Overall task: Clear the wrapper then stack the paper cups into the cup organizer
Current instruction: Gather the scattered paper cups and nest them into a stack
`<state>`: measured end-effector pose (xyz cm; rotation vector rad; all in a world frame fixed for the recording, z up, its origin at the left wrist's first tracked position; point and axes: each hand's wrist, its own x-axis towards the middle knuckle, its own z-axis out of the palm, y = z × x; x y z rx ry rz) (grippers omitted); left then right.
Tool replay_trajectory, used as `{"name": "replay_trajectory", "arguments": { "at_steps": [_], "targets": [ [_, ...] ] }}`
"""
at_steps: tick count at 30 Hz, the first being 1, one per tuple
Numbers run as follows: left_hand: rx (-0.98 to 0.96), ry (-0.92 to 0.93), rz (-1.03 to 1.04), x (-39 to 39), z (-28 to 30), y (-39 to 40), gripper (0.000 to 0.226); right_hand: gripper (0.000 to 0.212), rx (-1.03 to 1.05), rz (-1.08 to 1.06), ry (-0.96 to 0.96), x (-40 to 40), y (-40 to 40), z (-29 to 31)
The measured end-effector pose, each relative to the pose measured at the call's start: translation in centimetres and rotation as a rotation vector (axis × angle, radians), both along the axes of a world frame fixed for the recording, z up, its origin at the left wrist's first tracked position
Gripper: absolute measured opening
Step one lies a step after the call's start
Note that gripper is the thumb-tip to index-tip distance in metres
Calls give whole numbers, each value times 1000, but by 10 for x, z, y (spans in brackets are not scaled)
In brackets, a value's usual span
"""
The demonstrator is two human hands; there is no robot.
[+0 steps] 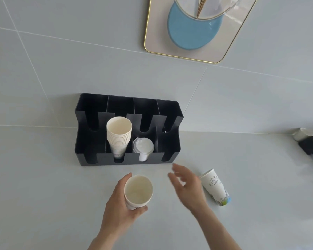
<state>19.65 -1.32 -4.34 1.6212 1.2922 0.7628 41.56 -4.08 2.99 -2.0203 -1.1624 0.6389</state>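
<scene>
A black cup organizer (90, 147) with four slots stands against the wall. A stack of several white paper cups (118, 136) leans in its second slot, and white lids (143, 147) fill the third. My left hand (119, 201) holds one white paper cup (138, 192) upright in front of the organizer, mouth toward me. My right hand (186, 186) hovers with fingers spread and nothing in it, just right of that cup. A printed paper cup (215, 188) lies on its side on the counter, right beside my right hand. No wrapper is visible.
A gold-rimmed tray (155, 46) with a blue coaster (192, 35) and a glass vessel hangs on the wall above. A black object (309, 147) with a white item sits at the counter's right edge.
</scene>
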Motion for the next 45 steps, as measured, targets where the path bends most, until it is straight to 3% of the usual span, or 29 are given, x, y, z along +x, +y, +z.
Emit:
{"name": "replay_trajectory", "arguments": {
  "at_steps": [3, 6, 11, 18, 23, 28, 33, 37, 41, 45],
  "targets": [
    [22, 7, -5, 17, 3, 2, 112, 50, -119, -177, -281, 61, -5, -13],
    [41, 27, -2, 32, 4, 2, 105, 76, -345, -191, -447, 114, -9, -30],
    [25, 42, 17, 44, 2, 0, 101, 102, -513, -115, -371, 155, -10, -61],
    [5, 67, 34, 45, -1, 1, 103, 95, -486, 18, -508, 138, -12, -79],
    [18, 50, 27, 44, -1, 1, 104, 91, -452, 0, -379, 114, -7, -58],
    [21, 17, 31, 45, 2, 0, 104, 86, 3, -70, -40, 71, 8, 13],
    [25, -10, 23, 44, 2, 0, 103, 88, 321, 78, 234, 21, 8, 74],
    [16, -8, 10, 42, 0, 2, 100, 98, 227, 232, 94, -12, 2, 53],
    [26, -21, -1, 41, 1, 4, 95, 97, 2, 362, -88, -23, -9, 16],
    [-5, 17, 2, 40, -3, 4, 94, 88, -109, 387, -119, -28, -22, -6]
  ]
}}
